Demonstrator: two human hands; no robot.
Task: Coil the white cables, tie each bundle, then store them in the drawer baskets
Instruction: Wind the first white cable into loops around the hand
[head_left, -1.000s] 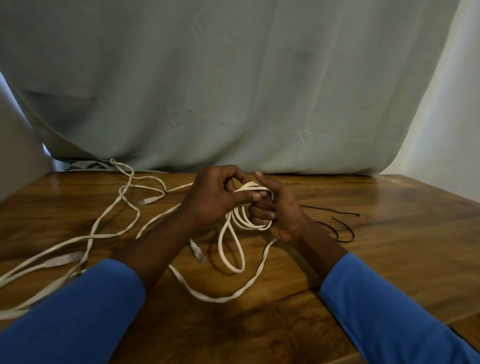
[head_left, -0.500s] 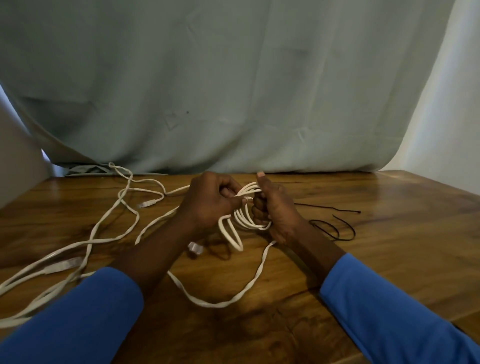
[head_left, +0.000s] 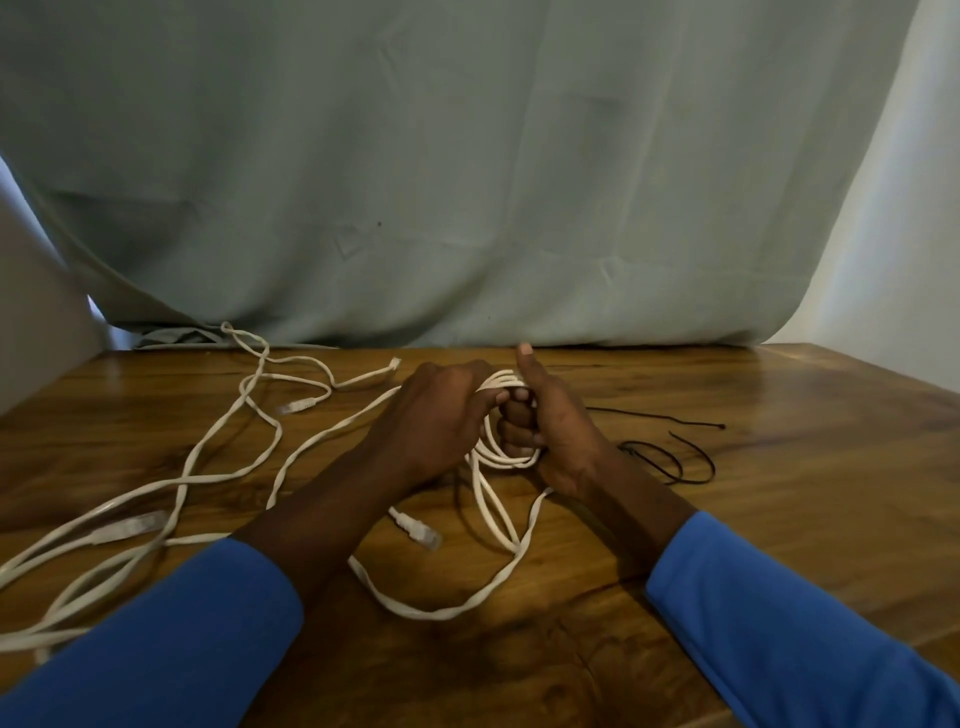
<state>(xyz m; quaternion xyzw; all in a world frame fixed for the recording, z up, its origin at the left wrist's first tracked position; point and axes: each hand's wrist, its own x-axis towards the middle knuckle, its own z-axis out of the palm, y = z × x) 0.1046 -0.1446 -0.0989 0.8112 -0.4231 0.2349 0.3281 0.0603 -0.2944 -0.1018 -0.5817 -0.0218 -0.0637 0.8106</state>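
Left hand (head_left: 436, 421) curls its fingers over the top of a hand-sized coil of white cable (head_left: 511, 462); right hand (head_left: 556, 431) grips the same loops from three o'clock, thumb raised; a pale grey-green cloth backdrop (head_left: 467, 182) hangs at twelve o'clock; a glossy brown wooden table (head_left: 779, 519) lies beneath both blue-sleeved arms; loose white cables (head_left: 228, 431) sprawl toward nine o'clock, while the coil's slack trails down to six o'clock; thin black cable ties (head_left: 660, 460) rest at three o'clock, just beside the right wrist; a small white cable plug (head_left: 418, 532) lies at six o'clock, near the left forearm.
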